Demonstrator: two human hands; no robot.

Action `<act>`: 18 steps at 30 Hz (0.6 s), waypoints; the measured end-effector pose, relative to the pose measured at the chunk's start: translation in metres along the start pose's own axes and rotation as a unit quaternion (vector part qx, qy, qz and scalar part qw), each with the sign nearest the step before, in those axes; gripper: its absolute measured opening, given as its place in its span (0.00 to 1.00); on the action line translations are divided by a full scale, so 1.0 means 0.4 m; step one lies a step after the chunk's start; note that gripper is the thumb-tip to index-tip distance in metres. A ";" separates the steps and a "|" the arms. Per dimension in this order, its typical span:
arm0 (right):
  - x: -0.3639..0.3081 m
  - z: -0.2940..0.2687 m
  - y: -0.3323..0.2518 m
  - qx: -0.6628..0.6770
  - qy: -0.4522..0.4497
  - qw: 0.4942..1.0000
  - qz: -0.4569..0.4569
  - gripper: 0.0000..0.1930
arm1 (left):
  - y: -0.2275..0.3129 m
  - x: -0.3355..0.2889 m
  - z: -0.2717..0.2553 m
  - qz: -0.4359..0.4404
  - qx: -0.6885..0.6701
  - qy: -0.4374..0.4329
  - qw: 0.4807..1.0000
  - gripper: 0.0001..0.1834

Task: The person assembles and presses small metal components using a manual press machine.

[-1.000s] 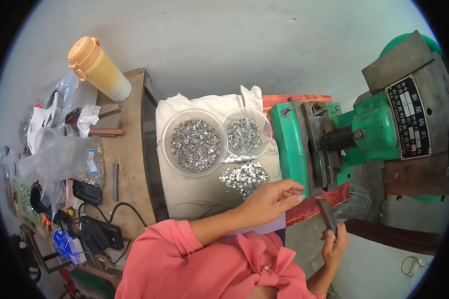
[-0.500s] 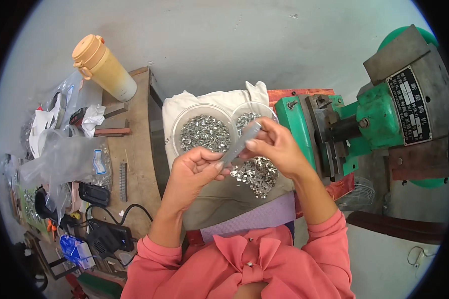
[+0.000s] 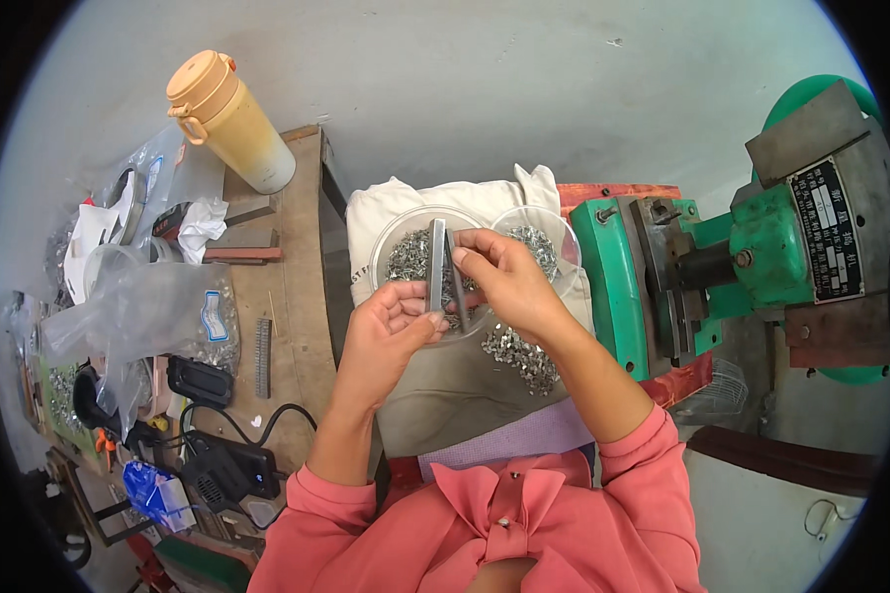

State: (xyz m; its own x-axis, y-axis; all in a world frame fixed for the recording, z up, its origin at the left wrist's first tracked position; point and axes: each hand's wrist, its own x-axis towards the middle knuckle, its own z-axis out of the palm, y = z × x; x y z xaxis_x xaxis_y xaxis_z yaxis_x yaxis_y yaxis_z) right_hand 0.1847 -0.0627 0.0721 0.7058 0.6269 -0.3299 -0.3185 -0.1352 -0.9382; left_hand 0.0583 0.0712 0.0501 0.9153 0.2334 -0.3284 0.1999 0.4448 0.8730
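Note:
Over a round clear tub (image 3: 378, 259) of small shiny metal pieces, I hold two narrow grey metal strips upright, side by side with a slim gap between them. My left hand (image 3: 394, 331) grips the lighter strip (image 3: 437, 257) near its lower end, between thumb and fingers. The darker strip (image 3: 456, 287) is pinched near its upper part by my right hand (image 3: 512, 280). Whether the strips join at the bottom, I cannot tell. A smaller clear tub (image 3: 570, 242) with similar pieces stands behind my right hand. Below that hand, a loose heap of small flat metal pieces (image 3: 524, 361) lies on the cloth.
A green press (image 3: 603, 287) stands close on the right. At the left, a wooden table (image 3: 302, 237) carries a yellow bottle (image 3: 232, 119), plastic bags (image 3: 129, 306), a toothed metal strip (image 3: 263, 356) and a black cabled device (image 3: 218, 469). Pale cloth (image 3: 425, 395) lies under the tubs.
The tilted grey piece that both hands held now stands upright as two strips with a gap between them. My hands have turned it, and the whole view has shifted slightly.

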 end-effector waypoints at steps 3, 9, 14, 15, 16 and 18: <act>0.003 -0.011 -0.006 -0.017 -0.014 0.999 0.038 0.18 | 0.000 -0.009 -0.002 -0.007 0.003 0.013 1.000 0.18; -0.006 -0.013 -0.006 -0.024 -0.008 1.000 -0.006 0.17 | -0.003 -0.023 0.007 0.010 -0.002 0.026 1.000 0.22; -0.053 0.006 0.025 -0.169 0.027 0.967 -0.188 0.14 | 0.002 -0.028 0.039 0.026 -0.040 0.006 0.999 0.20; -0.068 0.019 0.012 -0.192 0.032 0.959 -0.207 0.14 | -0.001 -0.029 0.041 0.028 -0.047 -0.002 0.999 0.20; -0.082 0.030 -0.002 -0.216 0.037 0.949 -0.226 0.14 | -0.008 -0.032 0.040 0.027 -0.045 -0.002 0.999 0.20; -0.095 0.041 -0.008 -0.274 0.045 0.921 -0.275 0.17 | -0.023 -0.036 0.041 0.048 -0.043 -0.002 0.998 0.19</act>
State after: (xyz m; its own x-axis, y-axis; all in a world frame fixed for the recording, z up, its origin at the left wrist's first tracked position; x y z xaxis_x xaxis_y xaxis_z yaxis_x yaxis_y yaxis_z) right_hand 0.1485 -0.0735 0.0893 0.7230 0.6528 0.2263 0.4518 -0.1990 -0.8696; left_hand 0.0489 0.0497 0.0527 0.9302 0.2746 -0.2436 0.0812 0.4933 0.8661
